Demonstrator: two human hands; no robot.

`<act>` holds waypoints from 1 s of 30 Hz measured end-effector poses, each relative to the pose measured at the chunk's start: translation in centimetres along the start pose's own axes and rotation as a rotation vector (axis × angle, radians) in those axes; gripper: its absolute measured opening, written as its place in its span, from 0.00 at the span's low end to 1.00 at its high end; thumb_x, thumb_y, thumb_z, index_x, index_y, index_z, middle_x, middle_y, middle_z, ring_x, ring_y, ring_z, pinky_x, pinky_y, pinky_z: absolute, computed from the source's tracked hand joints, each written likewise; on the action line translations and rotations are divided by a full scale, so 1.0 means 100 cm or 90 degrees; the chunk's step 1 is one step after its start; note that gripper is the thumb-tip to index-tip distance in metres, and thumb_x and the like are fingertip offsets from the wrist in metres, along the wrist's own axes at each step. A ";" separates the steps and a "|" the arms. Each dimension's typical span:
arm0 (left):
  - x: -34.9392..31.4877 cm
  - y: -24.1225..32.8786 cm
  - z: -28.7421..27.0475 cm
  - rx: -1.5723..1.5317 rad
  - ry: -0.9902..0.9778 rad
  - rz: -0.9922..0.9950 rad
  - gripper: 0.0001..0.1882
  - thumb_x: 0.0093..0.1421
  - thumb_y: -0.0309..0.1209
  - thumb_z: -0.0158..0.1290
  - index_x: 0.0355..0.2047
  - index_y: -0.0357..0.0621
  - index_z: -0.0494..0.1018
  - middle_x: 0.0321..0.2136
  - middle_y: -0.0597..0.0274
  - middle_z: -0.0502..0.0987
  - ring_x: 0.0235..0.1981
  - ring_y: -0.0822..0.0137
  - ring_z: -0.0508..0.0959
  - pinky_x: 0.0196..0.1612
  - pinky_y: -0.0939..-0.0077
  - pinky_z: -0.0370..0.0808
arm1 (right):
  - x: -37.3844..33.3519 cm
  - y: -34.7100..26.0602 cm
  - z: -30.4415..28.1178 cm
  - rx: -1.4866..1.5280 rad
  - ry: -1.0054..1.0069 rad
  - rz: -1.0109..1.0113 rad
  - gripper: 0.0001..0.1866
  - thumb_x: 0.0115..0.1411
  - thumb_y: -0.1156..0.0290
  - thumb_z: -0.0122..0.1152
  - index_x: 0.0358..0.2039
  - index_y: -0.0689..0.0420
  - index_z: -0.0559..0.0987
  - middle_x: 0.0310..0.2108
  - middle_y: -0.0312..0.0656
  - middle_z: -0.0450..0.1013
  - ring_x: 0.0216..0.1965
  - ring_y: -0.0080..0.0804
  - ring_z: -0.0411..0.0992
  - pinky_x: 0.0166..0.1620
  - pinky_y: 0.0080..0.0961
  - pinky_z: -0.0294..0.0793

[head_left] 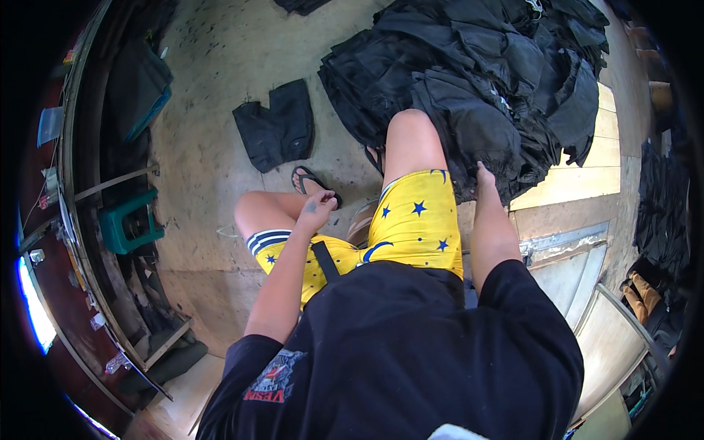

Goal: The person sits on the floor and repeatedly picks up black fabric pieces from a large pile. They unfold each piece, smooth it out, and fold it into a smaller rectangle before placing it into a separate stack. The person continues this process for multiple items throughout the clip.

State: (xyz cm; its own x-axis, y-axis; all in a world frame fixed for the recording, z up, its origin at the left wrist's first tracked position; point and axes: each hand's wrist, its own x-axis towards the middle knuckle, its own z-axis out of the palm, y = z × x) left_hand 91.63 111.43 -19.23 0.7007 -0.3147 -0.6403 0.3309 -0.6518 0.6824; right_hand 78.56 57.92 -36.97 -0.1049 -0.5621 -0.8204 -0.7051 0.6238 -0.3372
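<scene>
My right hand is at the near edge of a big heap of black garments. Its fingers are closed on a black garment there, though the cloth partly hides them. My left hand hovers over my left thigh, close to my sandalled foot. Its fingers are curled together, and whether anything small is between them cannot be made out. Beyond that foot, a pair of black shorts lies spread flat on the floor, apart from the heap and from both hands.
At the left stands a green plastic stool, beside a wooden frame with dark cloth. More dark clothes are piled at the far right. Pale boards lie under the heap's right side. Another dark cloth shows at the top edge.
</scene>
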 end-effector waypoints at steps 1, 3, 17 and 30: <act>0.000 0.000 0.000 -0.002 0.000 -0.003 0.21 0.71 0.34 0.59 0.58 0.31 0.78 0.44 0.51 0.86 0.45 0.63 0.86 0.53 0.71 0.80 | -0.001 -0.004 0.001 0.086 0.031 0.000 0.41 0.65 0.42 0.71 0.63 0.65 0.76 0.65 0.53 0.74 0.61 0.52 0.74 0.63 0.56 0.71; 0.000 -0.002 0.000 0.010 0.002 -0.004 0.21 0.71 0.34 0.60 0.58 0.31 0.78 0.43 0.52 0.86 0.45 0.64 0.86 0.53 0.71 0.80 | -0.016 -0.020 0.000 0.188 0.066 0.008 0.30 0.65 0.55 0.70 0.56 0.69 0.80 0.58 0.53 0.78 0.55 0.50 0.78 0.61 0.48 0.77; -0.012 0.146 -0.050 -0.472 -0.021 0.125 0.28 0.78 0.49 0.50 0.69 0.45 0.70 0.61 0.59 0.79 0.58 0.62 0.81 0.58 0.64 0.79 | -0.441 -0.182 -0.021 -0.071 -0.328 -1.034 0.10 0.54 0.76 0.66 0.26 0.60 0.70 0.22 0.36 0.65 0.28 0.22 0.64 0.31 0.30 0.66; -0.109 0.151 -0.116 -0.949 0.229 0.192 0.35 0.68 0.46 0.58 0.68 0.36 0.71 0.61 0.48 0.80 0.57 0.47 0.82 0.67 0.50 0.76 | -0.536 -0.020 0.039 -0.474 -0.895 -0.779 0.20 0.67 0.55 0.70 0.42 0.61 0.78 0.53 0.56 0.80 0.52 0.56 0.79 0.53 0.43 0.78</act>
State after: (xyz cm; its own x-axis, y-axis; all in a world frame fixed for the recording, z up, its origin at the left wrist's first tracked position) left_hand 96.34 113.03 2.15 0.8906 0.0144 -0.4546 0.3074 0.7177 0.6249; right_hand 88.31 88.96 5.88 0.8237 0.5329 -0.1939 -0.1002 -0.1999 -0.9747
